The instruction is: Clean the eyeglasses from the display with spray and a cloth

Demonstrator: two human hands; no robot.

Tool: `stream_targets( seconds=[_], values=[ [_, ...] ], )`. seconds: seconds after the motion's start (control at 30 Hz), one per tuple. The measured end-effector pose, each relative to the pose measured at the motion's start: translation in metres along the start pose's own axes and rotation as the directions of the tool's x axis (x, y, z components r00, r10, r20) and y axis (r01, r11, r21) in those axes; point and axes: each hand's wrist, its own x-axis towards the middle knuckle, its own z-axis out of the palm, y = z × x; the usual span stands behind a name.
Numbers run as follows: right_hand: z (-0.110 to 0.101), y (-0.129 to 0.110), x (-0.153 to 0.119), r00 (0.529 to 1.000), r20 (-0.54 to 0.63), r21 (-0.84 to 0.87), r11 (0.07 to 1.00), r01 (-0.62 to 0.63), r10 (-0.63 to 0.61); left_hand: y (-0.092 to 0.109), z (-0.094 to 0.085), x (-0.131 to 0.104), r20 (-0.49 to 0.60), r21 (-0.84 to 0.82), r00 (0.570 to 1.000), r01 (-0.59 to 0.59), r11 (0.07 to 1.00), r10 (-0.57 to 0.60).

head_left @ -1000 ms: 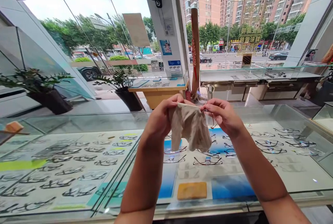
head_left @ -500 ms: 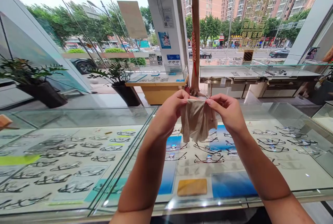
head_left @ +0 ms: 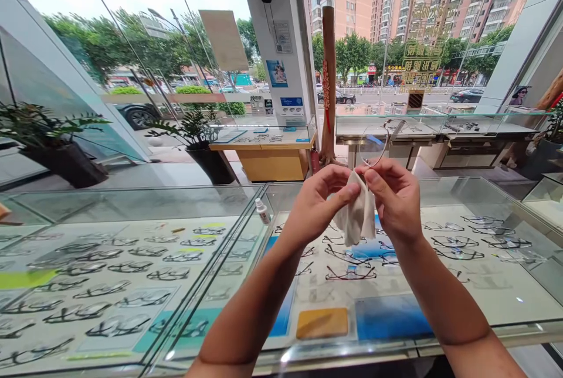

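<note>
A pale beige cloth [head_left: 358,217] hangs bunched between my two hands, above the glass display case. My left hand [head_left: 320,201] is closed on the cloth, thumb and fingers pinching its upper part. My right hand [head_left: 398,199] is closed on a pair of thin-rimmed eyeglasses [head_left: 379,158], whose lens and temple rise above the fingers. The cloth touches the right fingertips too. Part of the glasses is hidden behind the hands and cloth.
Below are glass cases [head_left: 461,331] with rows of eyeglasses [head_left: 350,273] inside. A small white bottle [head_left: 263,211] stands left of my hands. Farther off are a wooden post [head_left: 328,85], a potted plant [head_left: 213,161] and a wooden display counter [head_left: 272,164].
The cloth was spread between both hands and is now gathered. My left hand has moved right, closer to my right hand. The glasses are raised and show more. The bottle has come into view.
</note>
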Motion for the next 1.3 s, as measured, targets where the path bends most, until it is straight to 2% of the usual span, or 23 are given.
stream_targets(
  seconds=[0.13,0.27,0.57,0.77,0.93,1.03,1.13,1.3],
  values=[
    [-0.002,0.004,0.001,0.998,0.055,0.015,1.000,0.019,-0.019,0.003,-0.004,0.002,0.114,-0.120,0.991,0.085,0.989,-0.071],
    [-0.003,0.004,0.002,0.996,0.095,0.047,0.999,-0.009,0.004,0.009,-0.006,0.002,0.184,-0.140,0.977,0.134,0.981,-0.107],
    [0.000,0.001,0.007,0.985,0.114,0.110,0.984,-0.143,0.130,0.006,-0.008,0.000,0.190,-0.171,0.974,0.157,0.973,-0.124],
    [0.000,0.002,0.005,0.980,0.110,0.130,0.975,-0.181,0.168,0.000,-0.002,-0.002,0.227,-0.111,0.970,0.114,0.987,-0.087],
    [0.002,0.006,0.005,0.977,0.116,0.163,0.967,-0.195,0.178,-0.010,0.007,-0.007,0.084,0.034,0.994,-0.070,0.997,0.067],
    [0.003,0.009,0.005,0.974,0.126,0.176,0.962,-0.209,0.188,-0.015,0.014,-0.010,0.035,0.084,0.994,-0.105,0.991,0.103],
    [0.007,0.011,0.005,0.971,0.122,0.220,0.949,-0.228,0.205,-0.020,0.019,-0.011,-0.067,0.098,0.988,-0.133,0.986,0.140],
    [0.013,0.013,0.000,0.970,0.084,0.238,0.941,-0.242,0.229,-0.028,0.021,-0.009,-0.193,0.096,0.970,-0.129,0.987,0.145]
  ],
)
